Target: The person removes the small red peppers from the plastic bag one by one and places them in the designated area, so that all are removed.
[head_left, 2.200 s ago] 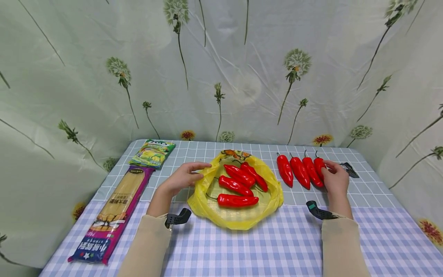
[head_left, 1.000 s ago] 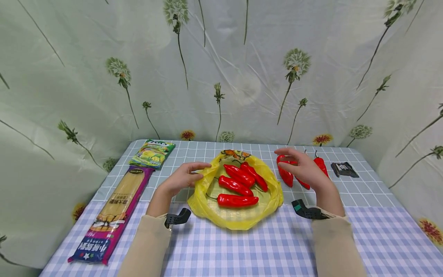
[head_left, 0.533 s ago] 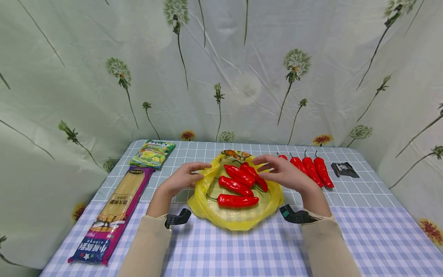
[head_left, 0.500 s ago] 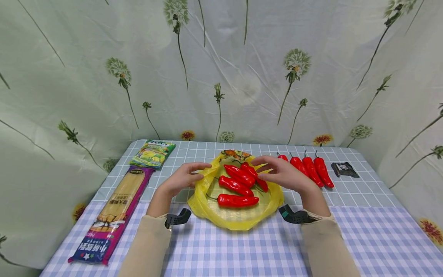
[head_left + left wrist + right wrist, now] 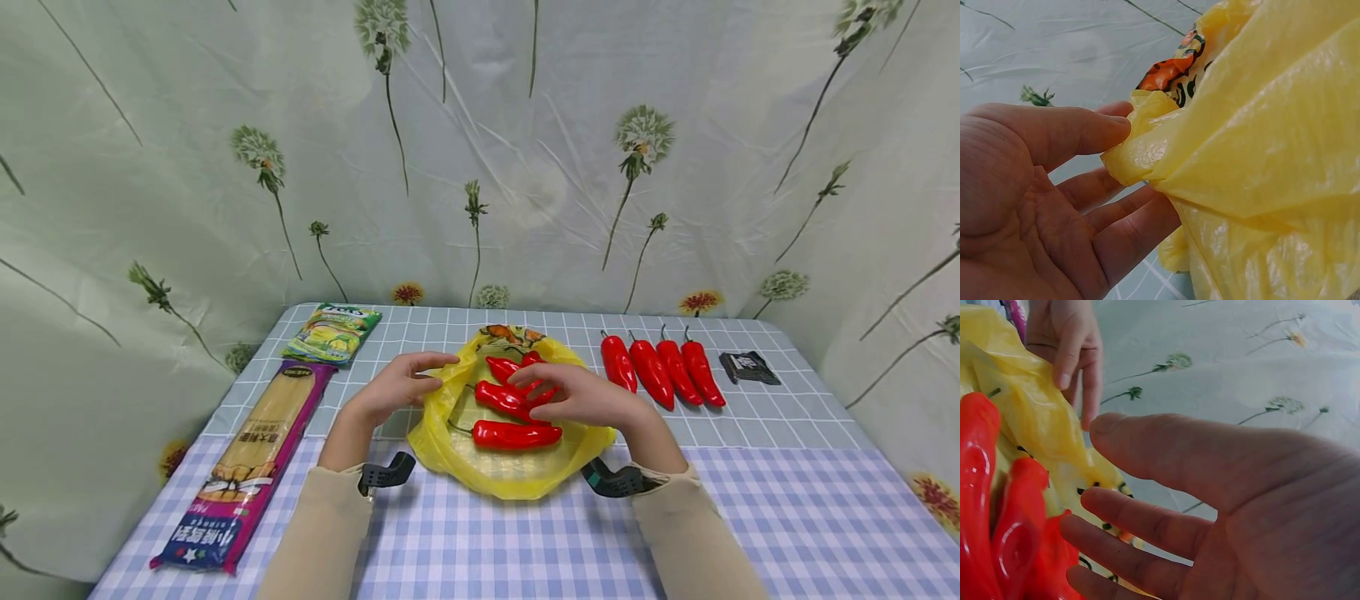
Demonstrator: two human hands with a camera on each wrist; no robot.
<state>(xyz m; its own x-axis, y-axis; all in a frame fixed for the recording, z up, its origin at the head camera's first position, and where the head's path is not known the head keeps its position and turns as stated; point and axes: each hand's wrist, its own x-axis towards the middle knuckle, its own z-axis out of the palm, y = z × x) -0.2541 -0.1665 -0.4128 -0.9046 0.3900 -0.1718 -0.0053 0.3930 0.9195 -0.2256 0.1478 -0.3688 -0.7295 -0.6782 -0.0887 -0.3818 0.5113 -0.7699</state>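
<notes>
We see a yellow bag (image 5: 510, 486) on the table (image 5: 465, 550), w/ red peppers (image 5: 517, 434) inside; L hand (image 5: 393, 390) pinches its L rim, grip clamped on the plastic; R hand (image 5: 581, 398) is above the peppers, grip apart; to R we've 4 peppers (image 5: 651, 373) in a row & a black packet (image 5: 750, 367); to L, a pasta pack (image 5: 247, 462) & green packet (image 5: 332, 332).
</notes>
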